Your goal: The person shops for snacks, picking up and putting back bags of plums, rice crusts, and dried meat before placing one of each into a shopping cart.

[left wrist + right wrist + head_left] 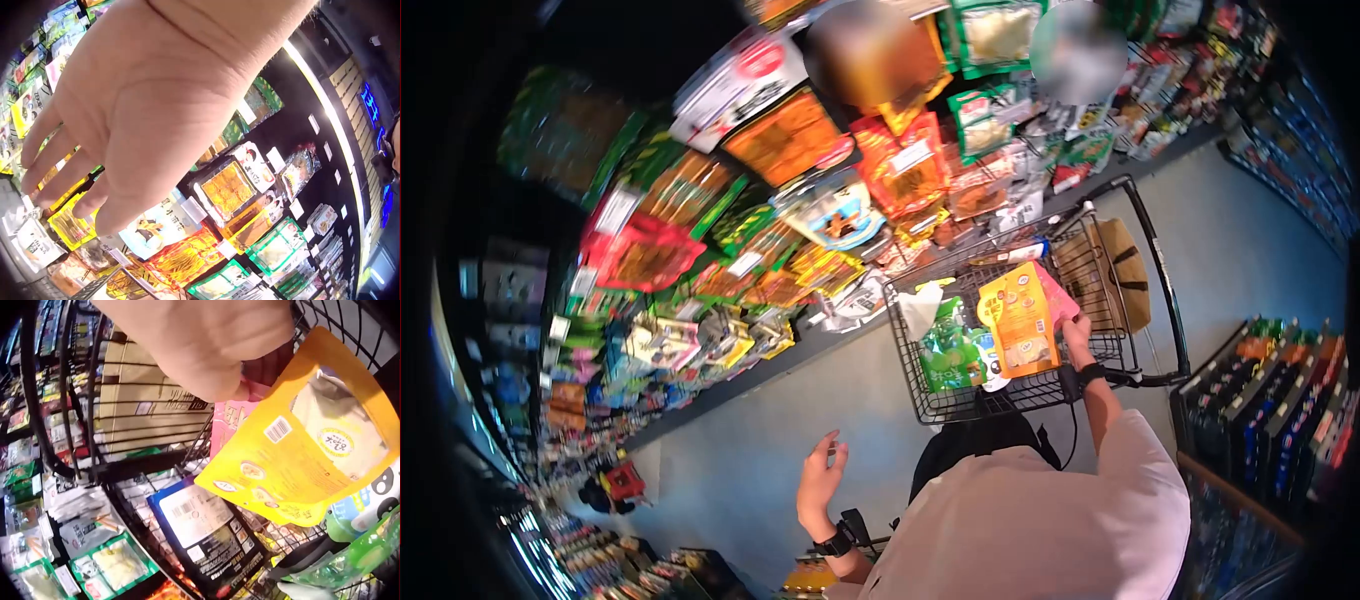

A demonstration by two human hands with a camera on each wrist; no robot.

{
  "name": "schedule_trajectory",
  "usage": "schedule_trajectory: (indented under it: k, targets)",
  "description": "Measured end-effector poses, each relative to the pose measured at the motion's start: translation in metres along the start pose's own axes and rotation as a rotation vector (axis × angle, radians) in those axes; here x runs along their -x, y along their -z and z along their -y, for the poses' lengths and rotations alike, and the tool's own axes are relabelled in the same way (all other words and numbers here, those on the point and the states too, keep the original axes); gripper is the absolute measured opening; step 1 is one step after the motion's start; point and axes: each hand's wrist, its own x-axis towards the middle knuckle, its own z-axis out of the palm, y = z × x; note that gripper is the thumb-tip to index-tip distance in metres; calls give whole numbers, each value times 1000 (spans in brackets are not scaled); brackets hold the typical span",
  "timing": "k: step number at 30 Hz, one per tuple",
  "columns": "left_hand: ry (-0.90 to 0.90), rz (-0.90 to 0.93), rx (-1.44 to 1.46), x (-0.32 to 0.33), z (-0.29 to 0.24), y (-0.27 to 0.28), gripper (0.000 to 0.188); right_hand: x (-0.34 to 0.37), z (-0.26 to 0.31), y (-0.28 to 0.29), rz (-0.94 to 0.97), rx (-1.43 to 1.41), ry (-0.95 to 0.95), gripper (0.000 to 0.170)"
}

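My right hand (1078, 332) is over the shopping cart, its fingers pinching the edge of a pink packet (226, 419). In front of that packet an orange-yellow snack pouch (1022, 320) with a clear window stands tilted, overlapping it in the right wrist view. A green bag with a panda print (952, 350) lies beside the pouch in the wire basket (920, 400). Farther over in the basket is a dark blue and black packet (209, 534). My left hand (822, 480) hangs in the air in front of the shelves, fingers loosely spread and holding nothing.
Hanging snack bags (790, 135) fill the shelf wall along the aisle. A brown paper bag (1122, 275) sits by the cart handle (1160, 270). Another display rack (1270, 410) stands at the right. Far down the aisle is a person with a red basket (622, 482).
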Motion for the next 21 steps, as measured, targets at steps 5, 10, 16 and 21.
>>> schedule_trajectory:
  k: [5,10,16,21]
  targets:
    - [-30,-47,96,35,42,-4,44,80,134,-17,-61,414,708,17]
    - [-31,-169,165,86,131,2,42,196,211,-50,42,299,917,12]
    - [-102,-325,369,158,267,5,43,364,203,-153,576,117,787,17]
    - [59,-194,554,202,340,12,57,540,184,-236,1250,196,697,19]
